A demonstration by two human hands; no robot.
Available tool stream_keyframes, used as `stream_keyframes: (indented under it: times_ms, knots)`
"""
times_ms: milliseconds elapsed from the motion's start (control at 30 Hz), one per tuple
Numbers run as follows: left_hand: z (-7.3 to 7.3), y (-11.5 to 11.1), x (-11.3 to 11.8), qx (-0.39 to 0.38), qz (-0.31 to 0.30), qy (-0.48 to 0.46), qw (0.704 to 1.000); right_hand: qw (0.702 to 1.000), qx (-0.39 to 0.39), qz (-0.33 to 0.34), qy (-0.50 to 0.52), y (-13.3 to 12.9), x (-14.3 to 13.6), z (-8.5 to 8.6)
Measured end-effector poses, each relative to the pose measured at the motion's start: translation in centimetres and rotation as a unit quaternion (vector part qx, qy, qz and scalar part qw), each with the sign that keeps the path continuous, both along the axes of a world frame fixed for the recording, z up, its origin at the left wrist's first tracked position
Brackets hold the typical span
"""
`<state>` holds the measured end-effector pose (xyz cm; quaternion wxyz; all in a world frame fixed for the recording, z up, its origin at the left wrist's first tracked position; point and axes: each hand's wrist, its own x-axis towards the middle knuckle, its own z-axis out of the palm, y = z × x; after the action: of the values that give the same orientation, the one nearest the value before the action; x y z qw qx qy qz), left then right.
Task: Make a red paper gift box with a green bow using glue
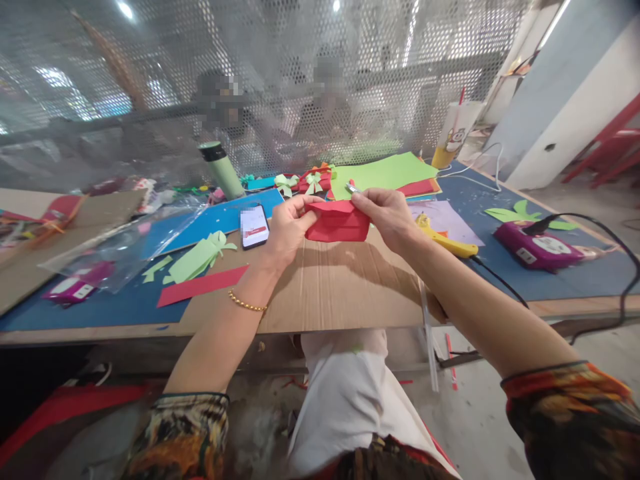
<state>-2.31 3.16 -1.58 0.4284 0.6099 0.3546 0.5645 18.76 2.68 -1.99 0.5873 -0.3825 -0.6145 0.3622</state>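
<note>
A folded red piece (337, 223) is held up between both hands, above the brown cardboard (345, 287). My left hand (293, 230) pinches its left end between thumb and fingers. At the right end, my right hand (385, 213) grips its upper corner, and a small metallic tool (353, 189) sticks out by the fingertips; which kind it is cannot be made out. Close behind the hands lie red pieces with pale green bows (313, 183).
A phone (254, 227), green cut pieces (195, 259) and a red strip (200, 287) lie left. Behind stands a green bottle (223, 170). To the right are a yellow glue gun (447, 243), a purple power socket (533, 245) and a drink cup (453, 133).
</note>
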Motion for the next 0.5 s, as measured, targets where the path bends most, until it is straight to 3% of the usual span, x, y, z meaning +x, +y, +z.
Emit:
stream_keyframes:
  times_ms: [200,367,500]
  knots:
    - [-0.3,0.7,-0.1,0.016,0.027,-0.049,0.998,1.0,0.02,-0.017,0.004,0.5,0.6,0.0]
    - [-0.3,0.4,0.0,-0.002,0.05,-0.032,0.998,0.997,0.056,-0.04,-0.026,1.1,0.3,-0.6]
    - [-0.3,0.2,0.2,-0.004,0.058,-0.025,0.998,0.999,0.021,-0.024,0.012,1.2,-0.1,-0.7]
